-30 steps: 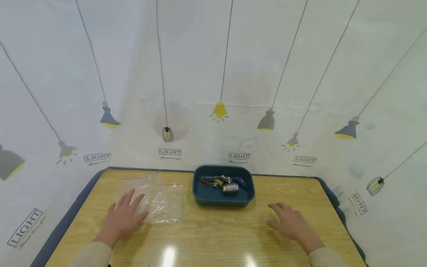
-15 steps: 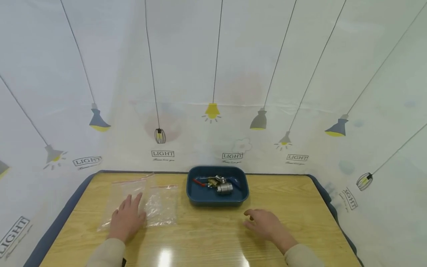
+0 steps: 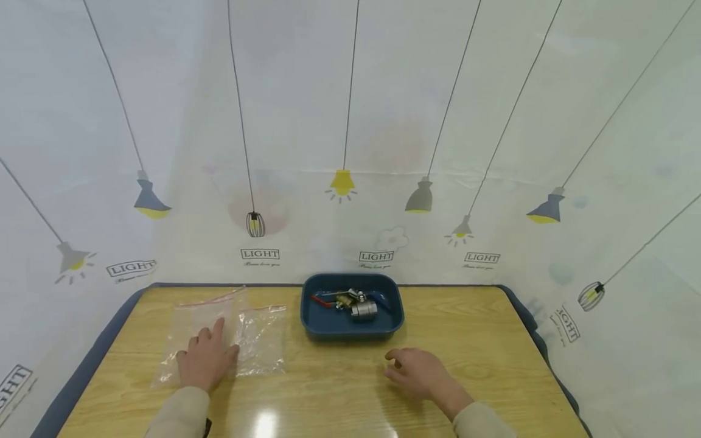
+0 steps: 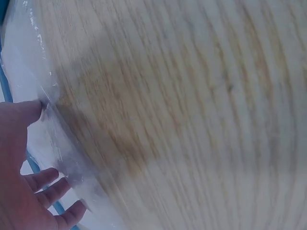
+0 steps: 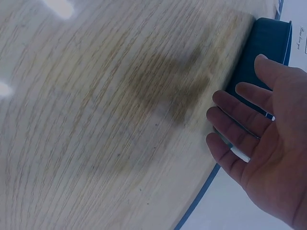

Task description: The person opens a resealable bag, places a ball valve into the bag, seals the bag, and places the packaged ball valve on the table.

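Two clear zip bags lie side by side on the left of the table: a larger one (image 3: 183, 325) and a smaller one (image 3: 263, 347), both with red seal lines. My left hand (image 3: 205, 360) is over the larger bag, fingers spread and fingertips right at the plastic in the left wrist view. My right hand (image 3: 416, 372) hovers over the wood in front of the blue tray (image 3: 350, 334), fingers loosely bent and holding nothing. Inside the tray sit a silver ball valve (image 3: 364, 310), a small brass valve (image 3: 344, 301) with a red handle (image 3: 322, 301), and a blue handle (image 3: 380, 304).
The wooden table (image 3: 312, 401) has a dark blue edge strip (image 3: 528, 316) along its back and sides. A white sheet (image 3: 306, 121) printed with hanging lamps stands behind it and on both sides.
My right hand has moved left, closer to the tray's front. Over the larger bag, my left hand has turned to point more forward. The head view has shifted slightly right.
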`<state>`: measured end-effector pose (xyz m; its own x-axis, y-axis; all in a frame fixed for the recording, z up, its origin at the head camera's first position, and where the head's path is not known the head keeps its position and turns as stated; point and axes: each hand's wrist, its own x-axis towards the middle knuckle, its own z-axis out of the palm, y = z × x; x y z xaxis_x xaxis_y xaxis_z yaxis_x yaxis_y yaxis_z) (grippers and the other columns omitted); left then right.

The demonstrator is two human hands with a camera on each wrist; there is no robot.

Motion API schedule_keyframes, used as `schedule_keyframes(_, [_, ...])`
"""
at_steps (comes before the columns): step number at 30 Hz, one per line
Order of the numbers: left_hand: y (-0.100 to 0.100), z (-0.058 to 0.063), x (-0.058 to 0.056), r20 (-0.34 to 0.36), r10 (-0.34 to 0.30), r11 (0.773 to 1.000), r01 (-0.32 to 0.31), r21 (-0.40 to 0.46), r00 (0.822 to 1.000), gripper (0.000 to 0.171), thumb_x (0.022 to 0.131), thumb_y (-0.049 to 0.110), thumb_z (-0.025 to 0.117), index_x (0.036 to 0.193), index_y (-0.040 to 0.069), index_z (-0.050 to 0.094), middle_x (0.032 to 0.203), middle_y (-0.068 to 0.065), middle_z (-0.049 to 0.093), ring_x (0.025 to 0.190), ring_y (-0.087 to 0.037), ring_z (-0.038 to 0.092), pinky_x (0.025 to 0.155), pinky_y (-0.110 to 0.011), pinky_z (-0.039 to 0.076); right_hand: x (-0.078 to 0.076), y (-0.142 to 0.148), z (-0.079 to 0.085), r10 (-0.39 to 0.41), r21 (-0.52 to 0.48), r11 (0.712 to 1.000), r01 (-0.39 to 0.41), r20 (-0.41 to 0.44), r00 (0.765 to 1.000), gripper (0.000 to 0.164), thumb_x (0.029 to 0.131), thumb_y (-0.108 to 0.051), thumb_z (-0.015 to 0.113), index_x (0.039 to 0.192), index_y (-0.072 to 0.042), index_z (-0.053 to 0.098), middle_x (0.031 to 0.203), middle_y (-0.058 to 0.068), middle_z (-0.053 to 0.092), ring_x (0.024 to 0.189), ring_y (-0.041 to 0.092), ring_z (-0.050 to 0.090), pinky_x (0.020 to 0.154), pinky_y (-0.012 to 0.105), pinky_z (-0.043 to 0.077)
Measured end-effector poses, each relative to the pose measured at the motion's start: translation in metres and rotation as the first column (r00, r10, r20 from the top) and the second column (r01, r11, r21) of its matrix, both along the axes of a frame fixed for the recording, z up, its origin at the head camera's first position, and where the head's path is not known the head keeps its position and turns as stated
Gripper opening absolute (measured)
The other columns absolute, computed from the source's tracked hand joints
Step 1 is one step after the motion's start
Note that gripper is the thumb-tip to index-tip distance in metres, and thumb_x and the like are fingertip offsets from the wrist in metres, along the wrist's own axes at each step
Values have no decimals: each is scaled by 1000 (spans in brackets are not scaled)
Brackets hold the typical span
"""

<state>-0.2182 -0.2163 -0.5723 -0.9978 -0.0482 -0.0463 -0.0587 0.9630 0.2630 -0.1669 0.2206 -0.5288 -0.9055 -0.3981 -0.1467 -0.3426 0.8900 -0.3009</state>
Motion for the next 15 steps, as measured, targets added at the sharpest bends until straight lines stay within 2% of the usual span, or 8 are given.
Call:
schedule_keyframes(6, [3, 4, -1, -57, -1, 1000, 1, -4, 998, 56, 87, 22, 43, 138, 5, 27, 118, -31, 48, 95, -50, 49, 66, -61, 40, -2, -2, -1, 19, -1, 1000, -19, 7, 1000, 34, 89, -39, 55, 112, -15, 60, 94, -1, 67, 82, 12, 62, 69, 33, 49])
schedule_keyframes(15, [3, 5, 0, -80, -37, 999, 37, 5, 996, 51, 85, 15, 45, 132, 2, 31, 111, -30, 53, 81, -47, 55, 54, -52, 45, -1, -4, -2, 36, -7, 999, -36, -26, 999, 32, 89, -38, 56, 110, -15, 61, 92, 0, 68, 81, 12, 62, 68, 33, 49])
